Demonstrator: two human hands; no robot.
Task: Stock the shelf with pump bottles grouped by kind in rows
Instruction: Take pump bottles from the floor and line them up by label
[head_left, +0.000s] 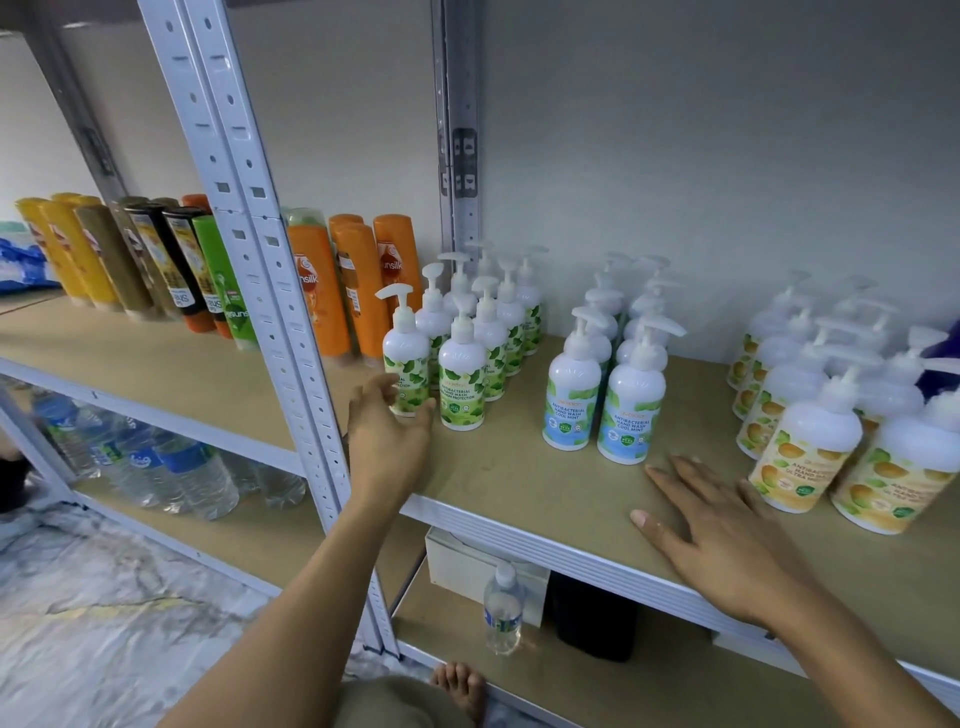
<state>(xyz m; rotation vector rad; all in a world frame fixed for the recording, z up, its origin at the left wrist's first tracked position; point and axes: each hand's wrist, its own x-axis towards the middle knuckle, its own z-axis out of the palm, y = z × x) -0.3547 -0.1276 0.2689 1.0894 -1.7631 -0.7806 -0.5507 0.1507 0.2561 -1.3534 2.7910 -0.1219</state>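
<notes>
On the shelf (519, 483) the pump bottles stood upright in rows: green-leaf "ANTIBACTERIAL HAND WASH" bottles (461, 374), "COOL MINT" bottles (628, 405), orange-fruit ones (800, 452). The left hand (387, 431) curled loosely, open, beside the front-left green bottle (406, 358); the right hand (722, 535) lay flat, fingers spread.

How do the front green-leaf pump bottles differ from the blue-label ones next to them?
The green-leaf bottles carry green leafy labels; the blue-label bottles show blue and green and read "Cool Mint". The green-leaf group stands further left, beside the left hand; the blue-label group sits mid-shelf. Both are white, upright, pump-topped, in paired rows.
</notes>
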